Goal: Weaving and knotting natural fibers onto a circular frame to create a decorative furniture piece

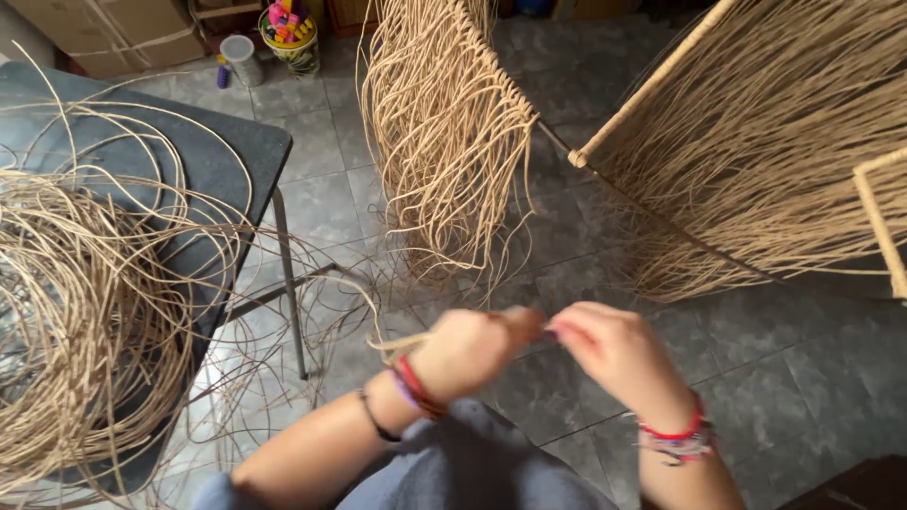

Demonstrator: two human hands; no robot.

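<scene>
Left hand (472, 348) clenched on a thin rattan strand (402, 345) trailing left; right hand (614, 349) grip pinches the same strand near centre, blurred. Coiled rattan pile (85, 312) on dark worktop (227, 161), left. Hanging strands on frame (444, 142) far centre.

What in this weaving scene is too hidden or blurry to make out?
Head view:
- Strand end: pinched between left hand and right hand; motion blur and fingers hide it.
- Coil of cane: cut off by the left edge.
- Cane frame: runs past the right edge.
- Bucket: contents too small.
</scene>
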